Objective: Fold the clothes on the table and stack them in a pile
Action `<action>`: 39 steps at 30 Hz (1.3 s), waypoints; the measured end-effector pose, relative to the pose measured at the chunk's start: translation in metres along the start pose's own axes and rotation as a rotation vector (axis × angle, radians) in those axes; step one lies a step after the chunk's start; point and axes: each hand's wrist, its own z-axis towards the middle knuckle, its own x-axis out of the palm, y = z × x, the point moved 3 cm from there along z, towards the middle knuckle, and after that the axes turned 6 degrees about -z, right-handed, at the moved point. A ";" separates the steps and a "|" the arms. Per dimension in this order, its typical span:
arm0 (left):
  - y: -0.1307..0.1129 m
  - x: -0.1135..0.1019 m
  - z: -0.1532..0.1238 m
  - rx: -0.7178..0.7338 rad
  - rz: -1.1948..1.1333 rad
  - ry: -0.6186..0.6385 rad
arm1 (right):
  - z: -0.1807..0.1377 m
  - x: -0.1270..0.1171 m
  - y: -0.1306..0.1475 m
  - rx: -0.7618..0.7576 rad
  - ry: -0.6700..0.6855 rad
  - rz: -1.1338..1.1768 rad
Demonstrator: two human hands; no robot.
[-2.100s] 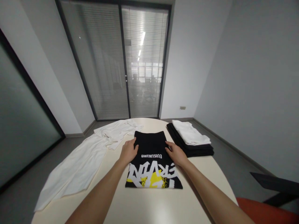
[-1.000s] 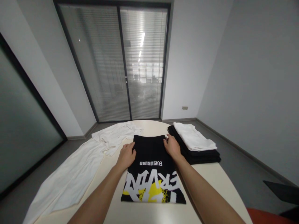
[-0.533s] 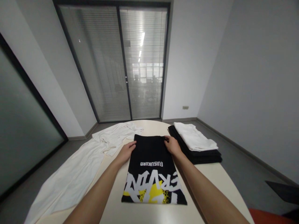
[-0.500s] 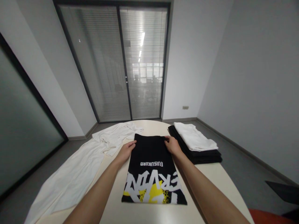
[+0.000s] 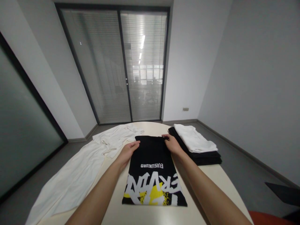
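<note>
A folded black T-shirt with white and yellow lettering lies flat on the round cream table in front of me. My left hand rests on its far left corner, fingers curled over the edge. My right hand is at its far right corner, fingers closed on the cloth's top edge.
A long white garment sprawls across the table's left side. A stack of folded black clothes topped by a folded white one sits at the right. An orange chair seat shows at the bottom right. Glass doors with blinds stand behind.
Both hands have slid up the black T-shirt from its sides to its far corners, and the fingers have curled onto the top edge.
</note>
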 end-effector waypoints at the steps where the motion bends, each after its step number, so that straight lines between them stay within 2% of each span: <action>1: -0.002 0.002 -0.002 -0.027 -0.024 0.003 | -0.001 -0.002 0.003 -0.001 0.019 0.005; 4: -0.011 0.007 -0.006 -0.046 -0.040 -0.008 | -0.005 -0.007 0.009 0.008 0.096 0.026; 7: -0.024 0.007 -0.009 0.032 0.051 -0.063 | -0.006 -0.013 0.012 -0.012 0.159 0.057; 11: -0.043 0.005 -0.016 0.122 0.214 -0.110 | -0.005 -0.028 0.015 -0.094 0.175 0.007; 14: -0.051 0.004 -0.021 0.081 0.262 -0.116 | -0.010 -0.043 0.022 -0.114 0.164 -0.065; 17: -0.054 0.003 -0.025 0.001 0.128 -0.162 | -0.023 -0.057 0.040 -0.131 0.194 -0.051; 20: -0.058 0.004 -0.029 0.000 -0.063 -0.213 | -0.040 -0.066 0.059 -0.029 0.248 0.076; 22: -0.061 0.004 -0.030 0.023 -0.086 -0.233 | -0.052 -0.071 0.069 0.045 0.260 0.174; 25: -0.065 0.001 -0.035 0.038 -0.073 -0.246 | -0.067 -0.079 0.078 0.074 0.250 0.263; 28: -0.068 -0.002 -0.045 0.045 -0.001 -0.188 | -0.085 -0.089 0.083 0.040 0.297 0.290; 32: -0.070 -0.003 -0.070 0.028 0.087 -0.023 | -0.113 -0.096 0.087 -0.024 0.413 0.295; 37: -0.068 -0.009 -0.103 0.000 0.072 0.099 | -0.142 -0.092 0.079 -0.008 0.485 0.343; 39: -0.060 -0.013 -0.113 -0.020 0.118 0.174 | -0.150 -0.088 0.072 -0.060 0.538 0.356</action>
